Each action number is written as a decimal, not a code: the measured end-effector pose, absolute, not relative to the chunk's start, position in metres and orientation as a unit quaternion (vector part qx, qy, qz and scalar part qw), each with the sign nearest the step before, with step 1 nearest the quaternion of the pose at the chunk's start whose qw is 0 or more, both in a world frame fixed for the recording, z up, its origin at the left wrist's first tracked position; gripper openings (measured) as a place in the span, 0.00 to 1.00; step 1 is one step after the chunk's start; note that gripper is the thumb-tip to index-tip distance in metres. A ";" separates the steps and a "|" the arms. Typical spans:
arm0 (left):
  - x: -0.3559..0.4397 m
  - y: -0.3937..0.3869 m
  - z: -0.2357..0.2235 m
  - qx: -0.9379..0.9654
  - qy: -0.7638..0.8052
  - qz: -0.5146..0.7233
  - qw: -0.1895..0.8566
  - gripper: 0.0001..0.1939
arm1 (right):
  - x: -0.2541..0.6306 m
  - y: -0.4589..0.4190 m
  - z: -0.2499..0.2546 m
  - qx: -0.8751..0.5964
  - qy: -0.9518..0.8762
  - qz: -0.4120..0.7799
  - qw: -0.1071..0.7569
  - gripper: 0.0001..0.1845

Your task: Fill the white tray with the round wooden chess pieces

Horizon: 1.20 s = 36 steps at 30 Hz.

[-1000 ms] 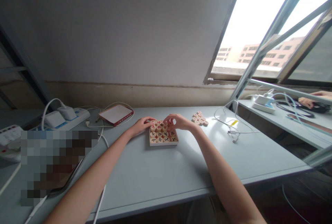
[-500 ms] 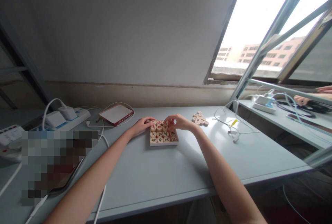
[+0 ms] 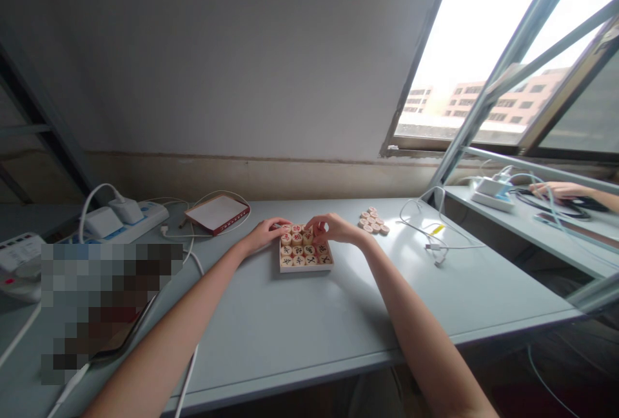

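Observation:
A shallow light wooden box (image 3: 306,269) stands on the table, filled with round Chinese chess pieces (image 3: 297,251). Black characters mark the front rows; red-marked pieces (image 3: 296,237) are at the back and look stacked higher. My left hand (image 3: 265,235) holds the box at its back left corner, fingers curled over the edge beside the red pieces. At the back right, my right hand (image 3: 334,229) has its fingers closed in a pinch on a red-marked piece (image 3: 307,236), partly covered by the fingertips. Several loose chess pieces (image 3: 372,220) lie to the right of the box.
A red-edged box lid (image 3: 218,211) lies at the back left, near a power strip (image 3: 145,219) with chargers. White cables (image 3: 438,245) lie on the right. A blurred-out patch covers the left front. Another person's hand (image 3: 556,190) touches black cable on the neighbouring table.
My hands and the box keep almost the same place. The other person's hand on the right has moved further into view, to the left.

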<state>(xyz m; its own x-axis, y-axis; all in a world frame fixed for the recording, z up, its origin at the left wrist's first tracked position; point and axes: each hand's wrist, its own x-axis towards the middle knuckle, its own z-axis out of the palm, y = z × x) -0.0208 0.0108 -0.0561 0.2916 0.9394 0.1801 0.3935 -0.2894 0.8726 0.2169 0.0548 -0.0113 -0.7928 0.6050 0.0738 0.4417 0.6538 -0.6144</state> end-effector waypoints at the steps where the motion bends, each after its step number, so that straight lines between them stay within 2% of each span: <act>1: -0.021 0.011 -0.057 0.713 0.467 0.369 0.371 0.20 | 0.217 0.055 -0.011 -0.291 -0.899 0.297 0.136 0.18; 36: -0.020 0.007 -0.052 0.711 0.473 0.364 0.372 0.22 | 0.219 0.054 -0.010 -0.291 -0.904 0.277 0.148 0.19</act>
